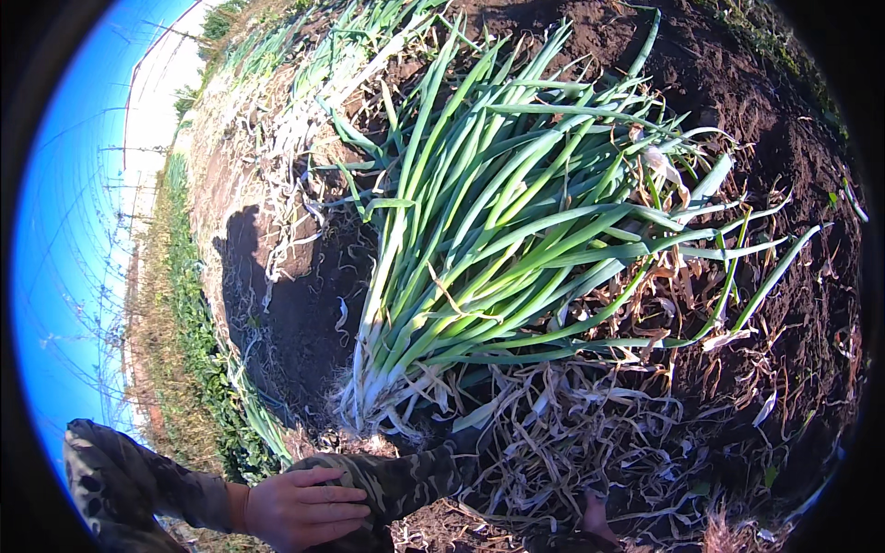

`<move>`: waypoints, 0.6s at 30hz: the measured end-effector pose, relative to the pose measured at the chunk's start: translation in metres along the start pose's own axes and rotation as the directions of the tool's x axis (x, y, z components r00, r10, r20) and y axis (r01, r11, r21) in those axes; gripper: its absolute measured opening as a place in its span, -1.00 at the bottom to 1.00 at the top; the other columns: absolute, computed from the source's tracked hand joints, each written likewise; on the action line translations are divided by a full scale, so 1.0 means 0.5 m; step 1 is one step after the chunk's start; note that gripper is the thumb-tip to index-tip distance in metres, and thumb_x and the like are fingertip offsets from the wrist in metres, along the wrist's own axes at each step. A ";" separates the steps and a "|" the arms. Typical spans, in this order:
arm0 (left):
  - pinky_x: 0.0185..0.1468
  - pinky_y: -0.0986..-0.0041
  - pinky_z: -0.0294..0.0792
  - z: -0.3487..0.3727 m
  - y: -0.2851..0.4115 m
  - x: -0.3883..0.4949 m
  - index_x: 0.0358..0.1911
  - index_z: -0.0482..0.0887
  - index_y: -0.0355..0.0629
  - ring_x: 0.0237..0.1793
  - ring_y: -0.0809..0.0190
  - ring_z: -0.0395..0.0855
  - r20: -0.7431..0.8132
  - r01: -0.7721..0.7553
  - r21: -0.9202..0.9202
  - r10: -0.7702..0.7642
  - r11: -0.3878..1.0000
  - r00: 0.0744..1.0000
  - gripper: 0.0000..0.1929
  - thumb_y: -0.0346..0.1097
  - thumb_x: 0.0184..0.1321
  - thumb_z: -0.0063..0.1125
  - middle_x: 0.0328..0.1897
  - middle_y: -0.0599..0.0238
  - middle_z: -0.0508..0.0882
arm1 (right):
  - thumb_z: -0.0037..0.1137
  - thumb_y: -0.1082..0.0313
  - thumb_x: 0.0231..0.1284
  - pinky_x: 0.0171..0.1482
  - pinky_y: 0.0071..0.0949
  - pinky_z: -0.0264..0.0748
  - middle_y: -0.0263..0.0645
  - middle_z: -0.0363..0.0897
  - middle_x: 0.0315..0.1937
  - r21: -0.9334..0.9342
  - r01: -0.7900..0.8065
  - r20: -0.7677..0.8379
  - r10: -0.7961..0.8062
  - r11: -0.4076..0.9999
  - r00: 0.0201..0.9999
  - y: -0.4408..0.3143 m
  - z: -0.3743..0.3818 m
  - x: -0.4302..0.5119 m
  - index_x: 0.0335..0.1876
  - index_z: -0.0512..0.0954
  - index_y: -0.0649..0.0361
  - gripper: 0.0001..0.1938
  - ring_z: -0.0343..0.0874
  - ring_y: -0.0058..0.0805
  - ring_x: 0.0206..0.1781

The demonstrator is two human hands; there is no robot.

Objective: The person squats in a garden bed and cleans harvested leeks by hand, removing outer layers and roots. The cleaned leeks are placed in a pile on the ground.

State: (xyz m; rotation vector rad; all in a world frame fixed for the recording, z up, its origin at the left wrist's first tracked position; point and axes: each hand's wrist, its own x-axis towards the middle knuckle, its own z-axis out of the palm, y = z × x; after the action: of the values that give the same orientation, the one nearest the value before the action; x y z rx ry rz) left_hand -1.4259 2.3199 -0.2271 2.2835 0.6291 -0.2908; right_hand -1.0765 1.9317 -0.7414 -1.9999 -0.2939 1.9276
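Observation:
A large heap of green onions (484, 228) lies on the soil, white root ends toward the lower left and green tops fanned to the upper right. My left hand (304, 508) rests on the knee of a camouflage trouser leg (408, 477), its fingers spread slightly and holding nothing. At the bottom, right of centre, my right hand (597, 517) is partly in view in deep shade, beside a tangle of dry, withered leaves (553, 435). Its fingers are too dark to make out, so whether it holds anything cannot be told.
More green onions (366, 41) lie at the upper left among dry leaf scraps. Dark tilled soil (760, 138) spreads on the right. A row of leafy green plants (197, 332) runs along the left, near a shadow on the ground (297, 311). Thin curved lines cross the sky.

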 end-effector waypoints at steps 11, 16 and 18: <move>0.33 0.15 0.44 0.055 0.068 -0.124 -0.13 0.72 -0.25 0.14 0.05 0.68 0.069 0.187 -0.314 -0.173 0.931 0.982 -0.66 -0.12 0.17 0.28 0.08 0.10 0.72 | 0.08 -0.06 0.40 -0.04 -0.25 0.63 -0.17 0.72 -0.10 0.141 0.012 -0.162 0.011 0.990 0.987 -0.157 0.043 -0.040 0.19 0.55 0.27 -0.48 0.72 -0.23 -0.08; 0.11 0.26 0.52 0.115 0.129 -0.164 -0.27 0.66 -0.25 -0.01 0.00 0.64 0.024 0.279 -0.363 -0.291 0.889 0.957 -0.76 -0.23 0.10 0.28 -0.10 0.14 0.66 | 0.08 -0.08 0.28 0.13 0.08 0.50 0.27 0.64 -0.09 -0.862 0.001 0.042 0.070 0.507 0.997 -0.239 0.123 -0.102 0.02 0.60 0.37 -0.45 0.59 0.30 0.07; 0.12 0.27 0.51 0.140 0.154 -0.174 -0.25 0.66 -0.27 0.04 -0.01 0.60 -0.053 0.288 -0.349 -0.326 0.892 0.944 -0.74 -0.24 0.10 0.29 -0.04 0.10 0.62 | 0.13 -0.12 0.22 0.12 0.13 0.49 0.24 0.66 -0.13 -0.801 0.244 0.269 -0.035 0.547 0.962 -0.275 0.190 -0.189 -0.05 0.61 0.38 -0.44 0.60 0.31 0.01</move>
State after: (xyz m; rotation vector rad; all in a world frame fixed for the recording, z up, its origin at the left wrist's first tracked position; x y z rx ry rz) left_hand -1.4617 2.1924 -0.1969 1.8752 1.0209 -0.1894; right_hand -1.1636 2.0318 -0.6026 -2.1124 -1.6727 2.1005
